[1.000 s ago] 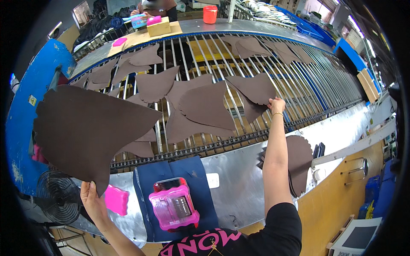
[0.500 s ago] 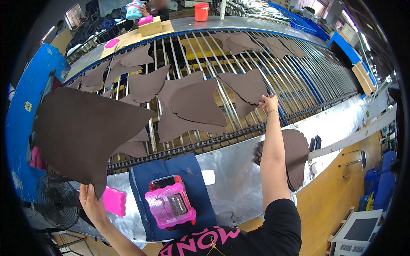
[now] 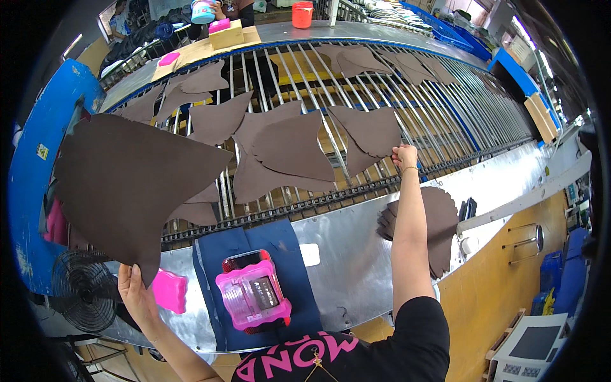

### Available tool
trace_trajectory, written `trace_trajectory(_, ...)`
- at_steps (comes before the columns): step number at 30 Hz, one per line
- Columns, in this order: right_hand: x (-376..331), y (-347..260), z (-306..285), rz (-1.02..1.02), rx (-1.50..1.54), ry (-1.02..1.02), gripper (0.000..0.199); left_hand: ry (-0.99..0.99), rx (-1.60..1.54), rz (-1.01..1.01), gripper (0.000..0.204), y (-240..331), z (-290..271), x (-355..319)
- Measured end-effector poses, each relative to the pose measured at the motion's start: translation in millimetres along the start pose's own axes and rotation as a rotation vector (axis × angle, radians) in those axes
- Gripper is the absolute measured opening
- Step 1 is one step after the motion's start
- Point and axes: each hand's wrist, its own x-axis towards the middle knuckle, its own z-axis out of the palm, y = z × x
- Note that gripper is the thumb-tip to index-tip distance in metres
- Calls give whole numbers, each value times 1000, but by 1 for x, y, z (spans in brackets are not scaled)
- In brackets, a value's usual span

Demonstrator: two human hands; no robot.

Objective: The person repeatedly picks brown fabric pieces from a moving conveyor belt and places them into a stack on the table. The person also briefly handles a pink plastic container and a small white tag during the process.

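My left hand [image 3: 132,290] pinches the narrow lower tip of a large dark brown cut sheet [image 3: 130,184], its material not certain. That sheet hangs raised over the left end of a conveyor of metal bars [image 3: 439,118]. Stretched out far to the right, my right hand [image 3: 405,156] has its fingers closed on the near right corner of another brown cut sheet [image 3: 372,130]. This second sheet lies on the bars, overlapping a similar piece beneath it. Several more brown cut sheets [image 3: 289,146] lie overlapped across the bars.
A drive chain [image 3: 305,207] edges the conveyor. On the near metal table are a pink plastic case [image 3: 251,296] on dark blue cloth [image 3: 210,318], a pink block [image 3: 170,291] and a stack of brown sheets [image 3: 439,223]. A fan [image 3: 83,293] stands left; a co-worker [image 3: 238,11] is beyond.
My right hand and the sheet corner in it have shifted slightly right. The sheet in my left hand sits a little higher and further right. More of the co-worker shows.
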Motion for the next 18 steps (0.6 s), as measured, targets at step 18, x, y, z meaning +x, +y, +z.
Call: trace_trajectory(18, -17, 6, -19, 27, 160, -88, 37, 12, -19, 12, 27, -2, -10, -14)
